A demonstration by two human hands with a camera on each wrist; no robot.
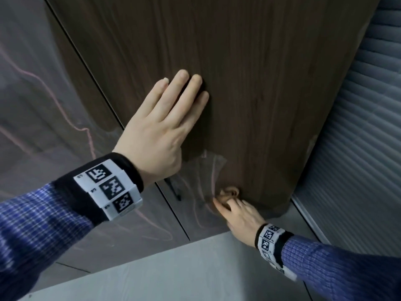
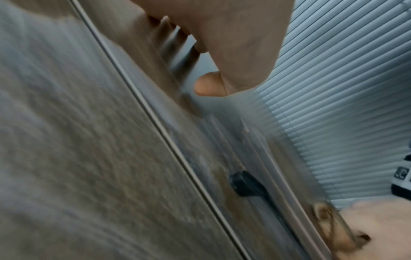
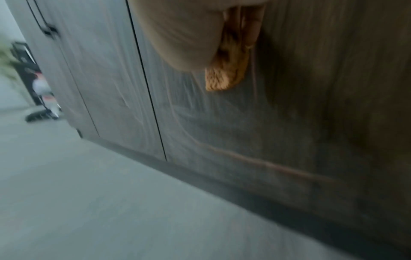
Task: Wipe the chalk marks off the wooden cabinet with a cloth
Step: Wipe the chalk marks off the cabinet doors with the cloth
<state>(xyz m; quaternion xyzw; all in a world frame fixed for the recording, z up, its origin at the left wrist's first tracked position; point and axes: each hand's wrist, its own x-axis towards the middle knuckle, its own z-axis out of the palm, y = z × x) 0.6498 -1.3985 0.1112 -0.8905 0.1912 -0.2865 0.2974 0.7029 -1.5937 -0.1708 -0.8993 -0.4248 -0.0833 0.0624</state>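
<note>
Both hands on cabinet door (image 1: 249,83): my left hand (image 1: 160,129) flat, fingers straight, pressing wood; my right hand (image 1: 236,216) below it clenches orange cloth (image 1: 230,192) against pink chalk marks (image 1: 213,177) beside its fingertips.

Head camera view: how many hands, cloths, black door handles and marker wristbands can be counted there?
Hands: 2, left hand, right hand
Cloths: 1, orange cloth
Black handles: 1, handle
Marker wristbands: 2, left wristband, right wristband
Total: 6
</note>
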